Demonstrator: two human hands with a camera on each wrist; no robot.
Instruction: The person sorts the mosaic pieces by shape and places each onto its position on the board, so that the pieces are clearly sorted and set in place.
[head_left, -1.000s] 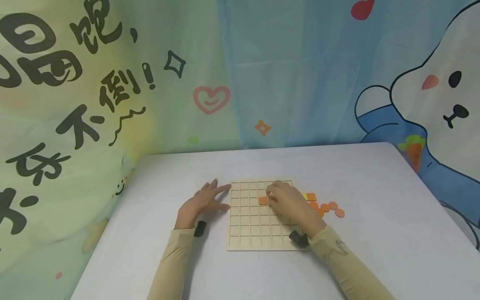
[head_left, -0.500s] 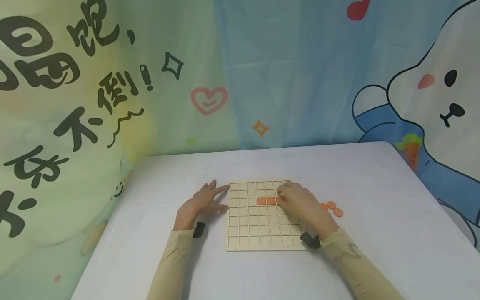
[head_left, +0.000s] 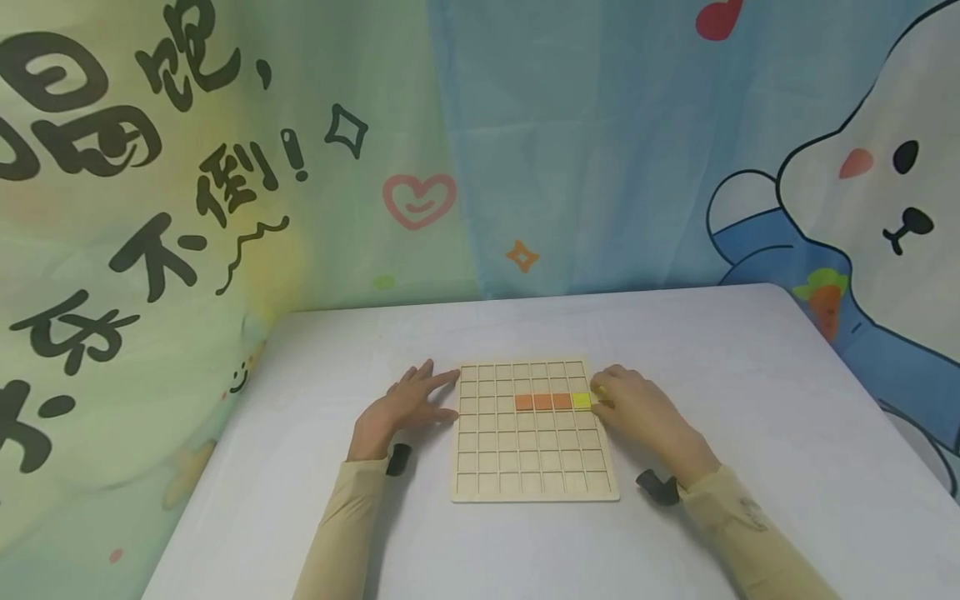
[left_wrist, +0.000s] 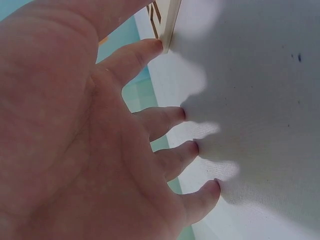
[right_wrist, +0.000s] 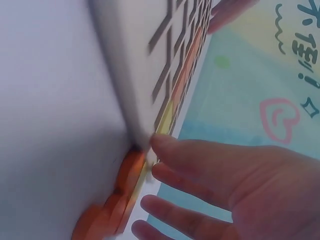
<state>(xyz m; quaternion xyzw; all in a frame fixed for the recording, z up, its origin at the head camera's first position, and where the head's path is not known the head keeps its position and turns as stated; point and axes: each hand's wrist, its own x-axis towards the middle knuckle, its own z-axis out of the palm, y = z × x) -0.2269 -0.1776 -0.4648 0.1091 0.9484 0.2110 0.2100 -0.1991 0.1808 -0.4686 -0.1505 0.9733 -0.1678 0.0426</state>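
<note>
A pale wooden grid board lies on the white table. One of its rows holds several orange square tiles and a yellow square tile at the right end. Beside the board's right edge is my right hand, its thumb and index tips apart, with a bit of yellow visible between them. In the right wrist view, orange discs lie just below those fingertips. My left hand spreads its fingers; index and thumb touch the board's left edge, and the other fingertips rest on the table.
White cloth covers the table. A printed curtain hangs behind its far edge and along the left. The right hand hides most of the discs in the head view.
My right hand has moved right, off the grid to the board's right edge. More of the orange tiles and the yellow tile now show in the row. The left hand stays in place.
</note>
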